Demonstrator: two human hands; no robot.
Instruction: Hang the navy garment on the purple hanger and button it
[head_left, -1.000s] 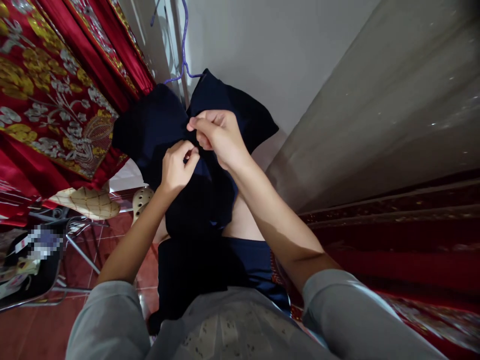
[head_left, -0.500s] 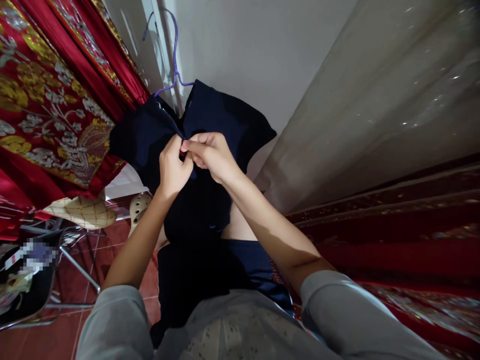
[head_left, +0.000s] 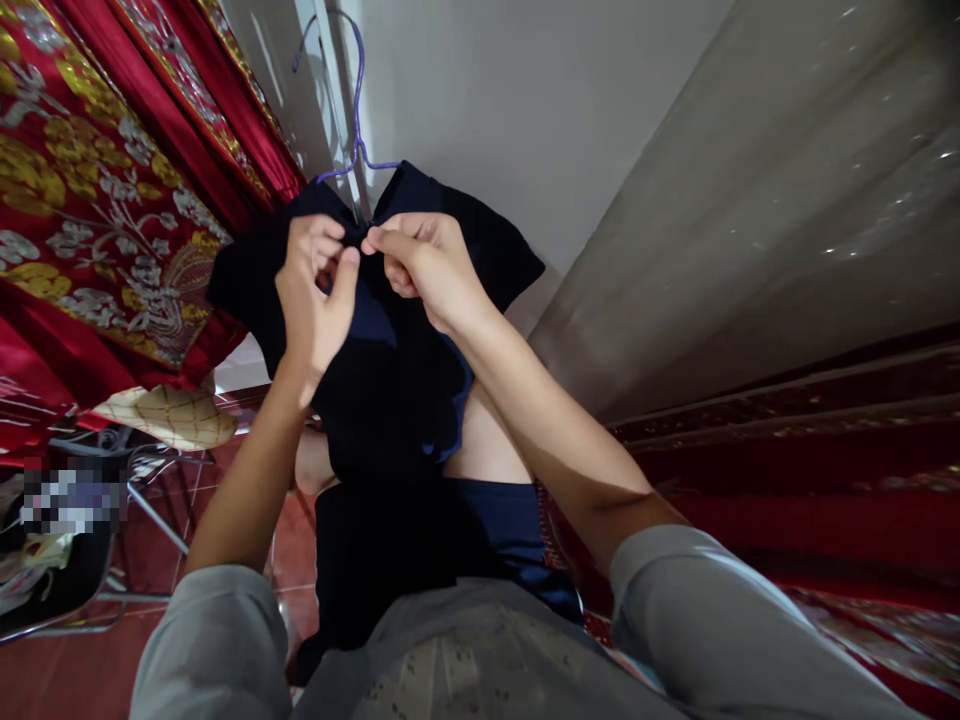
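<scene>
A dark navy short-sleeved shirt (head_left: 472,225) hangs from a purple wire hanger (head_left: 358,100), its lower part hanging down over my legs. At the bottom of the neck opening, my right hand (head_left: 427,255) pinches the shirt's front edge between thumb and forefinger. Whatever small fastening may be there is hidden by the fingertips. My left hand (head_left: 315,285) is just beside it at the left side of the front, fingers loosely bent and the thumb apart from them. Nothing shows between them.
Red cloth with gold and silver embroidery (head_left: 112,190) hangs at left. A black chair (head_left: 67,590) bearing small items stands at lower left on the red tiled floor (head_left: 210,520). Sheer pale fabric (head_left: 720,250) covers the right side, with red cloth (head_left: 787,490) below.
Both hands have moved up along the shirt's front to near the neckline. My left hand has drawn away from the right, its thumb and fingers parting. The right still pinches.
</scene>
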